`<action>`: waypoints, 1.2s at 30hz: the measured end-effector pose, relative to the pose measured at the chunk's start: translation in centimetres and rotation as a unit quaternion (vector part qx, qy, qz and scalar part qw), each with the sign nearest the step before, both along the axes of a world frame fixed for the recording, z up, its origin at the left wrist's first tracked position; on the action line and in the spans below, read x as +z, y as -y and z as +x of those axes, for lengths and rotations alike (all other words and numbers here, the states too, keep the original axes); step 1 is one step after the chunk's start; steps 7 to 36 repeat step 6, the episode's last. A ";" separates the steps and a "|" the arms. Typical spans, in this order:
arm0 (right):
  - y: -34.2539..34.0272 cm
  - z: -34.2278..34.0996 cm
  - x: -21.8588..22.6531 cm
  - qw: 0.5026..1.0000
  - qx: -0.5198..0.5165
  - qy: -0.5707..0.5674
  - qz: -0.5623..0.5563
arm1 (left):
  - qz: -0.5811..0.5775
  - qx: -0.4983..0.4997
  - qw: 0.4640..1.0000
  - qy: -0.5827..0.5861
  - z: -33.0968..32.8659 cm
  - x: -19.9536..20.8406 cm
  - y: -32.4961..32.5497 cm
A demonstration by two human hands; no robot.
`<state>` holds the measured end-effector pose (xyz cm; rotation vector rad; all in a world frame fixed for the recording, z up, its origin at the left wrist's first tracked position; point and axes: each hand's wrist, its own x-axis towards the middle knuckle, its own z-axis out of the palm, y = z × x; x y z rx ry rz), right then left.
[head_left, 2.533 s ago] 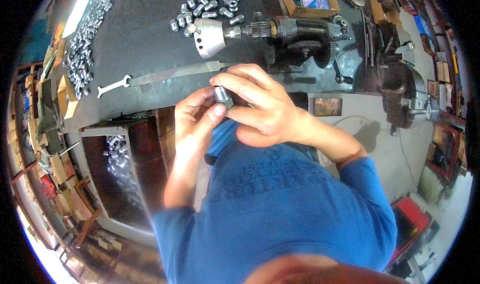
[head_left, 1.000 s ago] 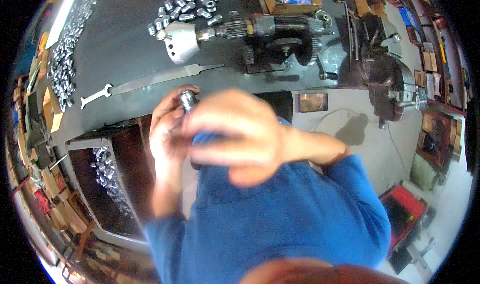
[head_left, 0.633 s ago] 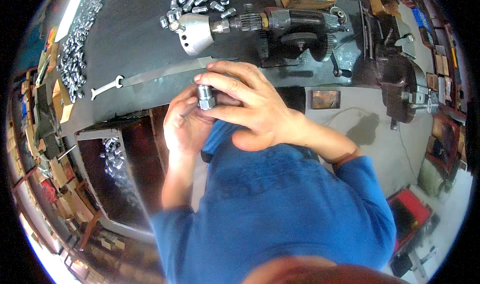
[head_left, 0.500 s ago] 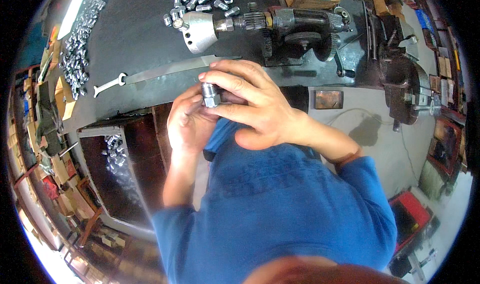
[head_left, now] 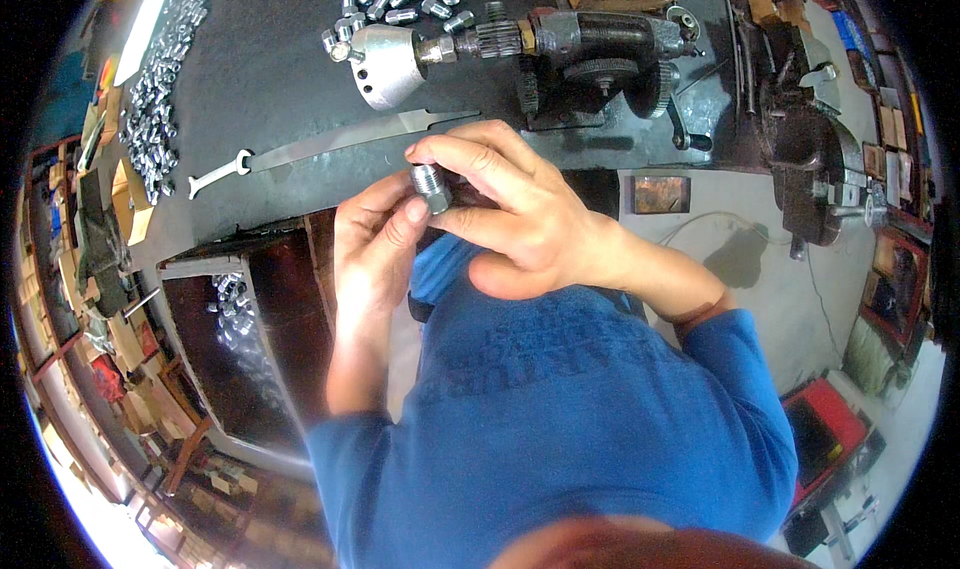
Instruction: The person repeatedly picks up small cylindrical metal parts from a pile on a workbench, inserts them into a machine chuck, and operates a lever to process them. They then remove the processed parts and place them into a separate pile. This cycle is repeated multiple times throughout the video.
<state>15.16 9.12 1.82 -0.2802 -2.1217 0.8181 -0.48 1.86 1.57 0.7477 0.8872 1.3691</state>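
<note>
A shiny threaded metal fitting with a hex end is held at the bench's front edge, thread upward and tilted slightly left. My left hand pinches it from the left, the thumb lying against its lower part. From the right, my right hand reaches around it, index finger over the top and thumb low beside the hex. Just beyond my hands lies a long flat metal blade, with an open-end wrench at its left end.
A geared hand-cranked machine with a silver conical head stands on the dark bench. Similar fittings lie in a pile behind it, along the left, and in an open drawer. A bench vise is at right.
The fitting has turned and tilted a little, its thread leaning further left. My left thumb has come up onto it. The view has shifted slightly.
</note>
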 end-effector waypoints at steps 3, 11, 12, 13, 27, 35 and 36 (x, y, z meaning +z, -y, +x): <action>-0.4 0.1 -0.1 0.999 0.031 -0.020 -0.018 | 0.003 -0.073 0.991 0.111 -0.6 -0.8 -0.4; -0.7 0.3 -0.6 0.999 0.045 -0.023 -0.004 | -0.022 -0.079 0.991 0.109 -1.0 -1.8 -0.1; -0.7 0.3 -0.6 0.999 0.045 -0.023 -0.004 | -0.022 -0.079 0.991 0.109 -1.0 -1.8 -0.1; -0.7 0.3 -0.6 0.999 0.045 -0.023 -0.004 | -0.022 -0.079 0.991 0.109 -1.0 -1.8 -0.1; -0.7 0.3 -0.6 0.999 0.045 -0.023 -0.004 | -0.022 -0.079 0.991 0.109 -1.0 -1.8 -0.1; -0.7 0.3 -0.6 0.999 0.045 -0.023 -0.004 | -0.022 -0.079 0.991 0.109 -1.0 -1.8 -0.1; -0.7 0.3 -0.6 0.999 0.045 -0.023 -0.004 | -0.022 -0.079 0.991 0.109 -1.0 -1.8 -0.1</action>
